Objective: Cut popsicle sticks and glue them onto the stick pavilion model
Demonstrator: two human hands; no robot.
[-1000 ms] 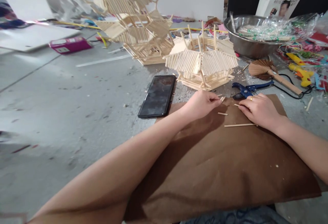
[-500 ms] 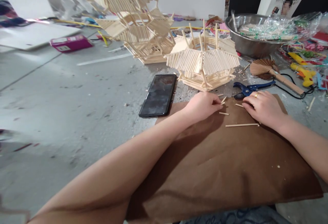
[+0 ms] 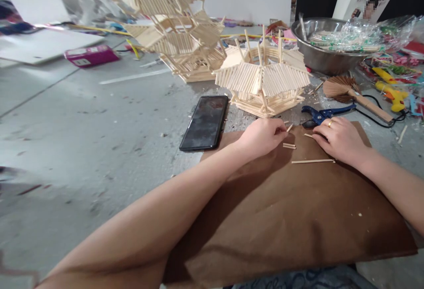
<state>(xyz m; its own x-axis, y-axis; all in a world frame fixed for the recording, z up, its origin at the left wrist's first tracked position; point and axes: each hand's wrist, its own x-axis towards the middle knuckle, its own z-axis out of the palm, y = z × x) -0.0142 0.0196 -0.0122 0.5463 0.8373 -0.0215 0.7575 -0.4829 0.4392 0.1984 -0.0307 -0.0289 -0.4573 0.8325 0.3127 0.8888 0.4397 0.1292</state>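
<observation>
My left hand (image 3: 265, 136) is closed in a pinch on a short wooden stick piece (image 3: 289, 128) above the brown sheet (image 3: 298, 209). Just below those fingertips, two short stick pieces (image 3: 289, 146) lie side by side. My right hand (image 3: 341, 138) rests on the sheet with fingers bent, thumb and fingertips at another short stick piece (image 3: 308, 135). Between and below the hands lies a longer stick (image 3: 313, 161). A blue cutter (image 3: 319, 114) sits right behind my right hand. Behind my left hand stands a small stick-built pavilion (image 3: 261, 79) with upright posts.
A black phone (image 3: 204, 123) lies left of the sheet. Farther back rises a taller stick-built tower (image 3: 179, 42). At the right are a metal bowl (image 3: 326, 61) of wrapped sticks, a brown paper fan (image 3: 341, 89) and a yellow glue gun (image 3: 394, 97). Debris dots the floor.
A second short piece now lies beside the one below my left hand, where one lay before. My left hand holds one piece at its fingertips. My right hand has barely shifted.
</observation>
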